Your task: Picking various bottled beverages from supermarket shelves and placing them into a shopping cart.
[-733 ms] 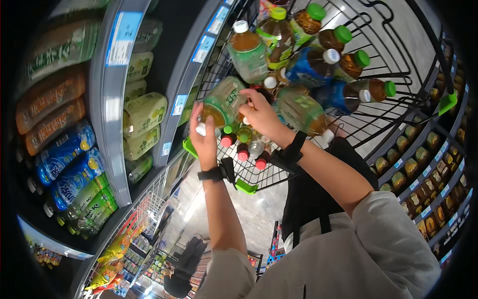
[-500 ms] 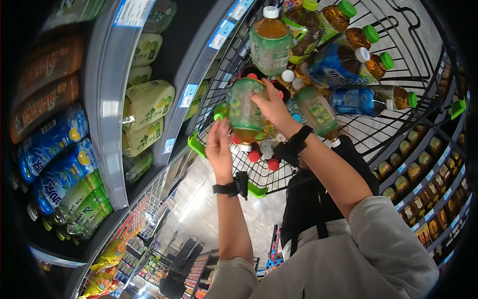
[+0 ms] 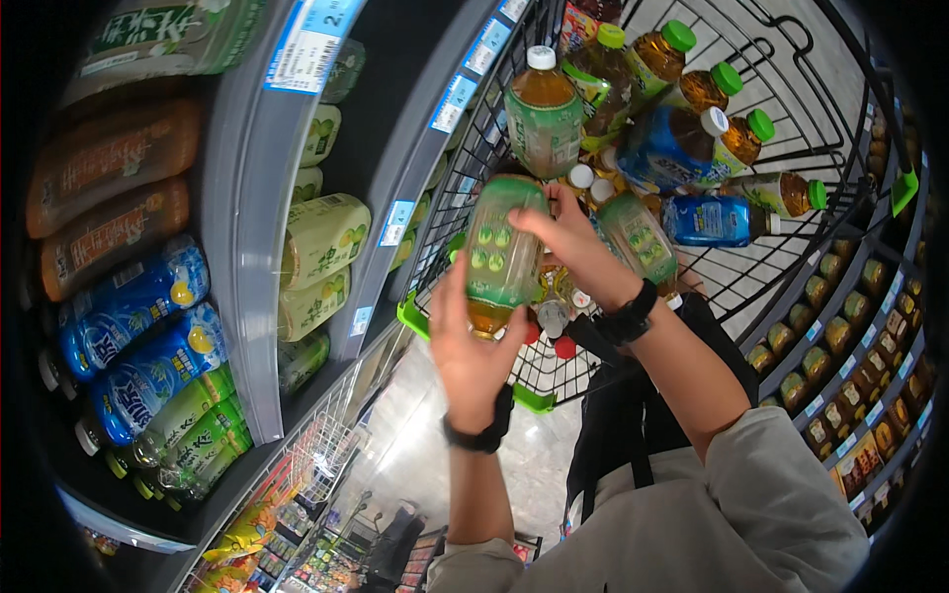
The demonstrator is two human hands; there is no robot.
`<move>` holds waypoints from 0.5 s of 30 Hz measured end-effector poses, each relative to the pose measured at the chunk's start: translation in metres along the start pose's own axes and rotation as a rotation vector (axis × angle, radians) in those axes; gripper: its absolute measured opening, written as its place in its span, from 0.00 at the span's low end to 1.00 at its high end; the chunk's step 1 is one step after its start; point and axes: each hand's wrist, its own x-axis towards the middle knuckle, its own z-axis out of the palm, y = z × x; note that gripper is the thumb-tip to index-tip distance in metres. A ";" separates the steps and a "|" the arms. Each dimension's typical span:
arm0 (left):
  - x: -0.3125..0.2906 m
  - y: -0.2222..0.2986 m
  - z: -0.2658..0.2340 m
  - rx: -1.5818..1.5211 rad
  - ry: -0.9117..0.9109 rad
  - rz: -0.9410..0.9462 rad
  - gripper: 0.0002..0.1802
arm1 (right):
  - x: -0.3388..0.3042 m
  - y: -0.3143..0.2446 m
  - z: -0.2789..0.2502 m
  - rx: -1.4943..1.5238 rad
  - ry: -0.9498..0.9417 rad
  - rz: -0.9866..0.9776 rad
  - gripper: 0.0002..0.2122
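A drink bottle with a green label [image 3: 494,232] hangs over the shopping cart, tilted with its amber lower end toward me. My right hand [image 3: 563,242] grips it from the right, thumb across the label. Around the lower end my left hand [image 3: 470,356] has its fingers and thumb; the cap end is hidden there. Beneath and right of my right hand lies another green-labelled bottle [image 3: 638,237] in the cart. A similar one with a white cap [image 3: 544,119] stands at the cart's far left.
The black wire cart [image 3: 825,138] holds several bottles, among them a blue-labelled bottle [image 3: 707,219] and green-capped ones [image 3: 657,54]. To the left, a shelf [image 3: 232,247] carries bottles in blue, orange and green. More shelves with packaged goods [image 3: 840,346] line the right.
My left hand has come up from beside the bottle and closed around its lower end. The bottle has turned so its fruit pictures show. The view has shifted slightly.
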 end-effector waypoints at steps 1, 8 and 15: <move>-0.002 -0.004 -0.025 -0.081 -0.067 0.035 0.51 | -0.013 -0.017 0.003 0.204 -0.031 0.058 0.38; 0.029 -0.041 -0.013 -0.545 -0.024 -0.228 0.68 | -0.012 -0.077 0.039 0.439 -0.177 -0.095 0.35; 0.141 -0.016 -0.015 -0.446 0.425 0.188 0.49 | 0.073 -0.113 0.056 -0.342 0.092 -0.646 0.30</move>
